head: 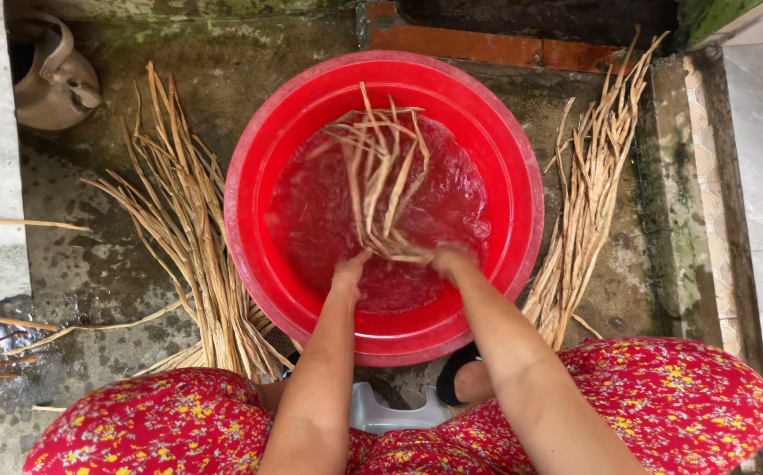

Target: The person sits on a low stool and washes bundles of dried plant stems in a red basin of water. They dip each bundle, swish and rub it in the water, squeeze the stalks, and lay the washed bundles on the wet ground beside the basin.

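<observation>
Dry stalk pile [188,237] lies on floor, left of red basin [522,167]. Left hand [349,273] & right hand [449,259] are in the water, both closed on a stalk bundle [380,176] at basin's near side. Risk: brittle stalks may snap if bent hard; water could slosh over rim. Second pile [588,193] to the right.
</observation>
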Demonstrator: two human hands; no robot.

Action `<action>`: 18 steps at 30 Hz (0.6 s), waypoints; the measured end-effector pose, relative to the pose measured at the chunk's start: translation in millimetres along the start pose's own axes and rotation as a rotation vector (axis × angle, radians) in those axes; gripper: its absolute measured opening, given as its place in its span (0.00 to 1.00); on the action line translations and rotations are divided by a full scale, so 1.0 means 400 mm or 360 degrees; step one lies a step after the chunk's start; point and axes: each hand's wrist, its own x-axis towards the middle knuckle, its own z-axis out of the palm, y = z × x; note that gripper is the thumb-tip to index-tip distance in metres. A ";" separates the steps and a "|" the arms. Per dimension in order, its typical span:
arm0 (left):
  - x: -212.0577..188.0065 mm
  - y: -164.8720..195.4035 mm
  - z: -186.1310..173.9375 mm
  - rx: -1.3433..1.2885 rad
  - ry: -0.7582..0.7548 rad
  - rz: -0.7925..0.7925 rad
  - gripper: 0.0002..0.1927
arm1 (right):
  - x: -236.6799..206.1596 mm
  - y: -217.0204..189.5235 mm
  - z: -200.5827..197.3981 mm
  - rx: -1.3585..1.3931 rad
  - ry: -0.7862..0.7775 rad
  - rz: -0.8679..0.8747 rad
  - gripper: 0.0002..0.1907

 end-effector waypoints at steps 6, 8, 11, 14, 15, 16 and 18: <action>-0.043 -0.021 0.098 0.0362 -0.0325 -0.0185 0.52 | -0.083 -0.047 0.005 -0.0206 -0.0263 -0.0090 0.18; -0.047 -0.040 0.118 0.0259 -0.0439 -0.0228 0.41 | -0.163 -0.099 0.037 -0.0170 -0.0532 -0.0257 0.18; -0.030 -0.032 0.104 -0.0456 -0.0474 -0.0148 0.25 | -0.281 -0.162 0.038 -0.0551 -0.0492 -0.0457 0.16; 0.001 0.047 0.061 -0.1070 -0.0474 0.0067 0.10 | -0.391 -0.155 -0.065 -0.0636 -0.0356 -0.0526 0.17; 0.008 0.083 0.043 -0.1129 -0.0504 0.0120 0.07 | -0.433 -0.143 -0.112 -0.0610 -0.0336 -0.0561 0.18; 0.002 0.121 0.027 -0.1091 -0.0530 0.0140 0.02 | -0.475 -0.127 -0.167 -0.0534 -0.0389 -0.0492 0.16; -0.008 0.211 0.000 -0.1152 -0.0605 0.0220 0.08 | -0.554 -0.084 -0.302 -0.0497 -0.0460 -0.0345 0.15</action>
